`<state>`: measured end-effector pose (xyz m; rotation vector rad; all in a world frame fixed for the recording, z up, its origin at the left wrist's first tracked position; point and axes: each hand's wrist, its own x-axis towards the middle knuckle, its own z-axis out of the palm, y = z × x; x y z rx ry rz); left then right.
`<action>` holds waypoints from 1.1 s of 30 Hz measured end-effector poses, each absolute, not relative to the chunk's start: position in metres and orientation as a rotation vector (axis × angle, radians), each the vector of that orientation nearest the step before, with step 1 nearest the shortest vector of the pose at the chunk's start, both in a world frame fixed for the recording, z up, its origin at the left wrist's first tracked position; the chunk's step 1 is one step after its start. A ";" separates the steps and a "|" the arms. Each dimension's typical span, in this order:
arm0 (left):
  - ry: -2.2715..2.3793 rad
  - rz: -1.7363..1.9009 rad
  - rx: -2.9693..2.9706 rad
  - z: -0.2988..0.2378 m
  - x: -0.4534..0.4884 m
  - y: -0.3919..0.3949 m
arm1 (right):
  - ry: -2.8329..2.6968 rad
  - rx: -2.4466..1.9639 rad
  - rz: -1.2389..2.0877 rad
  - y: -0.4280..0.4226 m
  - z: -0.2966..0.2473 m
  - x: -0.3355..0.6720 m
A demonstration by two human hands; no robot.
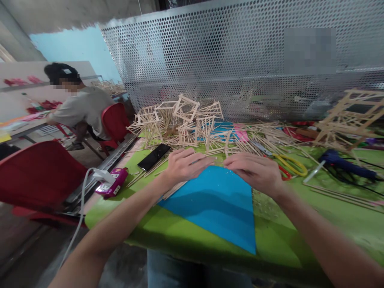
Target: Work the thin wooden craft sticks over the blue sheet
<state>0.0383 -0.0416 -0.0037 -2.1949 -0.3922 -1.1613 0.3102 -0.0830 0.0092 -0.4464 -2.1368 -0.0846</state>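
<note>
My left hand point(189, 164) hovers over the far edge of a blue sheet point(216, 200), its fingers pressed together. Facing it across a small gap, my right hand point(255, 170) is closed too, fingertips pointing left. Whatever is pinched in either hand is too small or hidden to make out. Tiny pale crumbs dot the sheet. Some thin wooden sticks point(175, 189) lie by its left edge, partly under my left hand. Just beyond my hands stand several stick frames point(207, 128) among loose sticks.
A black phone point(154, 157) and a purple power strip point(112, 183) lie left. On the right are yellow-handled scissors point(291, 165), a blue glue gun point(345, 164) and a larger stick frame point(348, 120). Perforated metal panel point(210, 60) stands behind. A person point(87, 106) sits at far left.
</note>
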 end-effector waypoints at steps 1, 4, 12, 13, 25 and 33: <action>-0.398 -1.154 -2.201 -0.004 0.039 -0.042 | -2.145 -0.450 -0.071 -0.082 0.008 0.310; -0.411 -1.132 -2.225 -0.003 0.040 -0.043 | -2.091 -0.512 0.029 -0.083 0.006 0.308; -0.426 -1.134 -2.224 0.001 0.040 -0.046 | -1.885 -0.560 0.419 -0.082 0.002 0.305; -0.429 -1.130 -2.215 0.000 0.039 -0.045 | -1.899 -0.567 0.406 -0.083 0.002 0.305; -0.456 -1.084 -2.194 -0.007 0.033 -0.041 | -1.966 -0.501 0.158 -0.086 0.007 0.307; -0.457 -1.096 -2.158 -0.008 0.031 -0.039 | -2.034 -0.537 0.119 -0.087 0.006 0.303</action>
